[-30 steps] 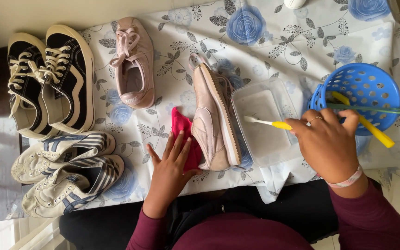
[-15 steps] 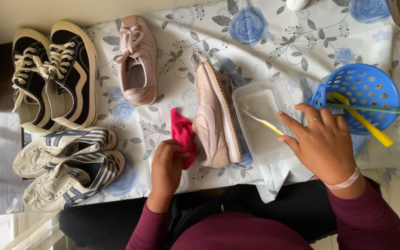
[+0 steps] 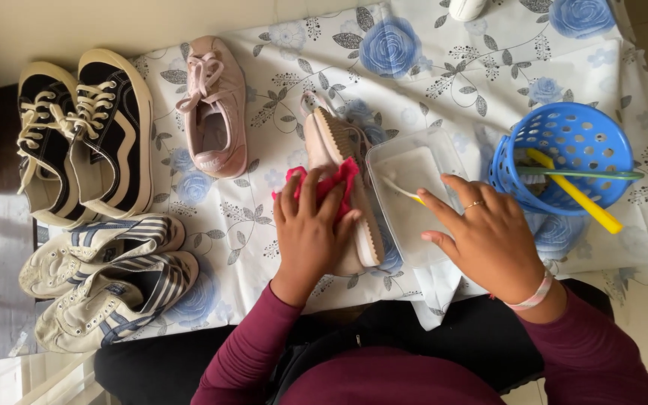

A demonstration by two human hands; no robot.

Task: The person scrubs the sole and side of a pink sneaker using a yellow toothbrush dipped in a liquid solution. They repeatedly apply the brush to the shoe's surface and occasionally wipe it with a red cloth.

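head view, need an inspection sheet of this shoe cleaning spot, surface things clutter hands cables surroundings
surface: white cloth with blue rose print, spread flat.
job's things: pale pink sneaker lying on its side; bright pink rag pressed on it; small yellow-handled brush in the clear rectangular plastic tub.
clutter: second pink sneaker; black canvas pair; white striped pair; blue perforated plastic basket holding a yellow tool.
hands: left hand flat on rag and sneaker; right hand over the tub, fingers at the brush.
cables: nothing seen.
surroundings: pale floor, dark mat at left.
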